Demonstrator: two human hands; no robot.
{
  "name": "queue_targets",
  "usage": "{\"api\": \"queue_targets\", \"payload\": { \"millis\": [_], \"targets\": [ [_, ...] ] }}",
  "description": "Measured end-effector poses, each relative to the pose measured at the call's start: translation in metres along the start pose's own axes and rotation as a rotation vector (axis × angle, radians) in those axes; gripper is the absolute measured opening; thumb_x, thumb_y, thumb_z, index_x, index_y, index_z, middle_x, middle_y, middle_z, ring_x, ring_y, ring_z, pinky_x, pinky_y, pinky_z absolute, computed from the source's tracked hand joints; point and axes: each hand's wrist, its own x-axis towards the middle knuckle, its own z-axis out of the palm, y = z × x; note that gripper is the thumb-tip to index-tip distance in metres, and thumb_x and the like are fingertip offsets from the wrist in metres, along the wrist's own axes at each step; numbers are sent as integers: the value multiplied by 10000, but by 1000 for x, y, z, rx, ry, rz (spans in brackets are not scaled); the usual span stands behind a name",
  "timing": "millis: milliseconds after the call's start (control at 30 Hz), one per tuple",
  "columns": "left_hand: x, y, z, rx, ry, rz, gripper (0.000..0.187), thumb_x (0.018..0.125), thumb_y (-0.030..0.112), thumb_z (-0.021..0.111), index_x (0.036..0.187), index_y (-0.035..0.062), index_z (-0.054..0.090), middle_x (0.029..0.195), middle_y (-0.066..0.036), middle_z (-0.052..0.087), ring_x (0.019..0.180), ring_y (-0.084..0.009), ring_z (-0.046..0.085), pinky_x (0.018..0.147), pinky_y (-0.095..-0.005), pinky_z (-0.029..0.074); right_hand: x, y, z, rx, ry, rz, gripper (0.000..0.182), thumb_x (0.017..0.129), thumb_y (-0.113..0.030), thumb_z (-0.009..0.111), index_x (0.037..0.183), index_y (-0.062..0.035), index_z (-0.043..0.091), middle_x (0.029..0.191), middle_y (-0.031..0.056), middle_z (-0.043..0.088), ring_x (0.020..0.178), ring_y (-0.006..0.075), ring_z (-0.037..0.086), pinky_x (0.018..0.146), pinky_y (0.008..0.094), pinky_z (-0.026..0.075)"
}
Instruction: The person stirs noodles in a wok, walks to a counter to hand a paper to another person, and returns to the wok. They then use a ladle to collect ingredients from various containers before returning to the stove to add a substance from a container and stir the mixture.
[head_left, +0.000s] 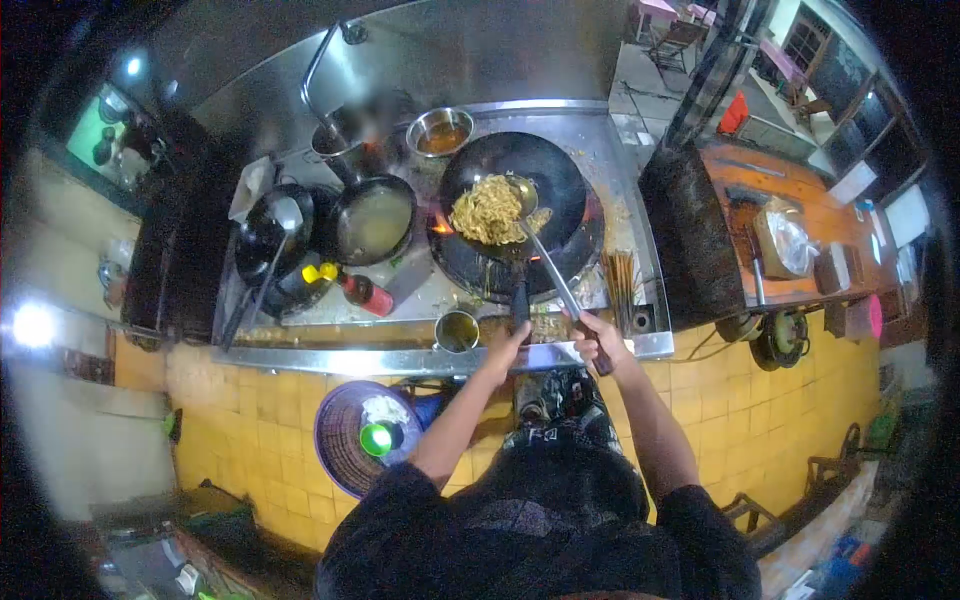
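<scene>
My left hand (505, 352) is closed around the dark handle of a black wok (545, 165) on the stove. A heap of noodles (485, 212) lies in the wok, toward its left side. My right hand (602, 345) grips the handle of a long metal ladle (552, 265). The ladle's bowl is in the wok at the right edge of the noodles, with some food around it. An orange flame (441, 226) shows at the wok's left edge.
Left of the wok are a pan of liquid (374, 222), a steel bowl (440, 131), another wok (268, 225) and a red bottle (368, 295). A metal cup (457, 332) stands by the front edge. Skewers (621, 283) lie at right; a purple basket (340, 440) is on the floor.
</scene>
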Motion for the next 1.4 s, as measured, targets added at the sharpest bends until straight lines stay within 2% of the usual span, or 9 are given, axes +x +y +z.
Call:
{"api": "queue_targets", "payload": {
  "millis": [67, 333, 600, 833, 933, 1100, 1233, 1267, 1400],
  "targets": [
    [-77, 62, -12, -55, -168, -378, 439, 793, 509, 602, 965, 106, 584, 817, -16, 596, 764, -116, 559, 661, -315, 448, -9, 7, 7, -190, 134, -95, 321, 916, -331, 465, 1153, -121, 514, 638, 17, 474, 404, 91, 379, 343, 236, 309],
    [-130, 75, 22, 59, -178, -249, 335, 817, 375, 632, 974, 83, 582, 799, -9, 601, 663, -98, 553, 552, -256, 435, -10, 11, 9, -742, 331, -288, 347, 923, -380, 444, 858, -43, 491, 533, 31, 456, 388, 115, 430, 347, 273, 343],
    [-113, 42, 126, -114, -389, -216, 384, 871, 466, 477, 1004, 120, 579, 954, -47, 591, 868, -181, 566, 712, -345, 462, -95, 58, -60, -810, 156, -560, 596, 931, -461, 381, 1285, 19, 375, 949, 166, 597, 805, 212, 594, 629, 291, 500],
    [-266, 57, 262, 65, -649, -70, 365, 919, 350, 446, 1007, 5, 529, 950, -110, 565, 862, -221, 583, 740, -358, 489, -237, 123, -126, -814, 513, -893, 767, 929, -501, 282, 1394, 36, -8, 1464, 231, -33, 1264, 341, 316, 945, 402, 411],
    [-327, 27, 319, 170, -777, 35, 297, 916, 277, 465, 903, -12, 533, 791, -94, 561, 681, -192, 580, 590, -309, 491, -312, 156, -157, -690, 675, -1243, 728, 937, -485, 278, 1403, 15, 28, 1451, 246, 113, 1231, 347, 373, 1013, 442, 312],
    [-378, -29, 415, 375, -1017, 21, 161, 915, 168, 453, 799, 61, 421, 633, -16, 429, 446, -103, 423, 395, -263, 406, -426, 248, -285, 355, 796, -966, 392, 920, -325, 414, 1240, -100, 432, 749, 41, 531, 545, 108, 526, 432, 248, 437],
    [-416, -50, 464, 549, -1290, -106, 188, 906, 162, 452, 746, 81, 394, 575, -9, 385, 378, -105, 382, 346, -258, 362, -504, 414, -400, 1106, 1771, -1046, 175, 882, -218, 503, 873, -47, 538, 710, 123, 565, 586, 240, 561, 508, 370, 455],
    [-427, -53, 473, 665, -1324, -97, 197, 904, 166, 455, 737, 82, 392, 560, -7, 374, 367, -111, 381, 342, -263, 364, -523, 463, -415, 568, 2482, -336, 206, 876, -236, 493, 877, -33, 526, 709, 167, 560, 698, 329, 566, 634, 402, 453],
    [-465, -67, 519, 763, -1636, -125, 217, 899, 198, 491, 732, 84, 411, 501, 18, 319, 323, -90, 315, 299, -255, 315, -621, 573, -360, 843, 2906, 151, 215, 834, -203, 473, 931, -24, 544, 906, 193, 582, 853, 382, 551, 728, 447, 427]
  ]
}}
